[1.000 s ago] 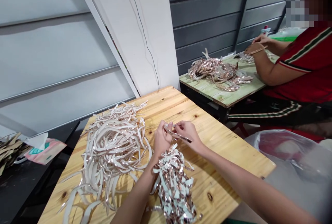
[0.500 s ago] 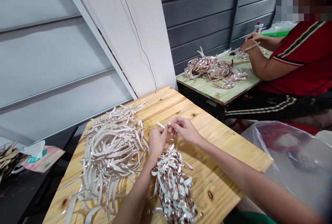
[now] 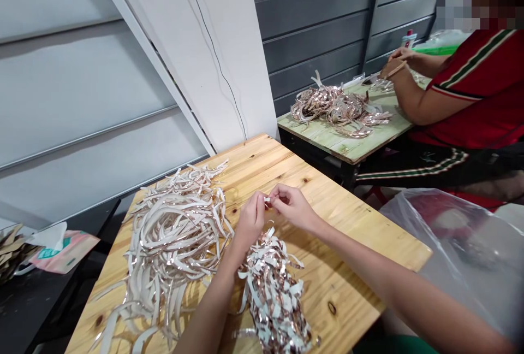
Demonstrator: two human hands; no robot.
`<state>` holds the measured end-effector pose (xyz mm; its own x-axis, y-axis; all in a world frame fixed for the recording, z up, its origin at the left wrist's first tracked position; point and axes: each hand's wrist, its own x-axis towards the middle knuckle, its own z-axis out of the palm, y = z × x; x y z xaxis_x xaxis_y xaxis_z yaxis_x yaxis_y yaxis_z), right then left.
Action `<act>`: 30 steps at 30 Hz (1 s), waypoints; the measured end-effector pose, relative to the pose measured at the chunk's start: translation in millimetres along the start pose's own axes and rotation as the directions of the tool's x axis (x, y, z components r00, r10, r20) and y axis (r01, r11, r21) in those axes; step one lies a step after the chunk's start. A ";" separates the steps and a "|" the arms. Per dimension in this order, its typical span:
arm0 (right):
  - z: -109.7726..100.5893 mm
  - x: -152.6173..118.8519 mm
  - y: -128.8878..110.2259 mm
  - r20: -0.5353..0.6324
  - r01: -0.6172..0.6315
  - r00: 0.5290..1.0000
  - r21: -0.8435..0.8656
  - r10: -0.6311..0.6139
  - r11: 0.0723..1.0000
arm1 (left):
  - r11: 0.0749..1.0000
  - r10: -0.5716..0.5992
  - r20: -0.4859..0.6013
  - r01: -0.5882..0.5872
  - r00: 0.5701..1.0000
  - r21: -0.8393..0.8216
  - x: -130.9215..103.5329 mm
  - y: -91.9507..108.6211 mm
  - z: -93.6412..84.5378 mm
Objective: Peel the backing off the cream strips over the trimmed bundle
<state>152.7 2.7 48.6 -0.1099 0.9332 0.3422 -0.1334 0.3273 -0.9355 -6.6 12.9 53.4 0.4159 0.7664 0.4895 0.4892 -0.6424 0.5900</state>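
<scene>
My left hand (image 3: pixel 252 216) and my right hand (image 3: pixel 291 207) meet above the wooden table (image 3: pixel 323 217), fingertips pinched close together. Between them shows a short end of a white strip (image 3: pixel 267 199), gripped from both sides; most of it is hidden by the fingers. Just below my hands lies a pile of short knotted strips (image 3: pixel 276 294), white on one side and shiny rose-gold on the other. Left of my left forearm spreads a large tangle of long strips (image 3: pixel 176 228) with the same two faces.
A co-worker in a red shirt (image 3: pixel 483 86) sits at a pale green table (image 3: pixel 347 149) holding a heap of similar strips (image 3: pixel 331 105). A clear plastic bag (image 3: pixel 442 245) stands right of my table. At left, a pink tissue pack (image 3: pixel 65 250) rests on a black surface.
My fingertips have come closer around the strip, and the white end that stuck out above my left hand no longer shows. The piles stay where they were.
</scene>
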 end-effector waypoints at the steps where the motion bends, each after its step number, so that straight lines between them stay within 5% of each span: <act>1: 0.1 0.7 -0.8 -0.012 -0.028 1.000 0.055 0.028 0.998 | 1.000 -0.005 -0.008 0.004 1.000 -0.012 -0.1 1.4 0.0; 8: -2.9 4.8 -7.9 -0.002 -0.231 0.962 0.533 0.275 0.814 | 0.905 -0.193 -0.095 0.139 0.977 -0.403 0.3 2.2 7.7; 13: -3.5 8.6 -5.2 -0.051 -0.207 0.954 0.597 0.294 0.775 | 0.755 -0.340 -0.108 0.203 0.934 -0.623 1.3 -3.2 12.6; 16: -1.6 6.6 -2.1 -0.083 -0.171 0.970 0.431 0.228 0.886 | 0.806 -0.325 -0.146 0.193 0.934 -0.559 -0.5 -1.1 11.5; 19: 1.0 0.2 -0.4 -0.101 -0.082 0.991 0.053 0.087 0.995 | 0.874 -0.280 -0.171 0.177 0.945 -0.452 -3.2 1.7 8.7; 23: 2.4 -7.6 -1.8 0.008 0.101 0.994 -0.378 -0.106 0.920 | 0.886 -0.224 -0.101 0.160 0.969 -0.434 -4.5 1.8 7.0; 26: 2.4 -9.2 -3.2 0.099 0.185 0.982 -0.380 -0.159 0.906 | 0.897 -0.200 0.036 0.197 0.979 -0.394 -3.9 1.6 8.6; 30: 2.0 -6.0 -1.9 0.079 0.101 0.993 -0.216 -0.086 0.971 | 0.899 -0.242 0.049 0.243 0.969 -0.363 -2.1 4.2 12.9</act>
<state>151.7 -3.8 48.5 -0.1756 0.8868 0.4274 0.0720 0.4446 -0.8928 4.5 8.5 46.5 0.3224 0.8979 0.2996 0.2629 -0.3890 0.8829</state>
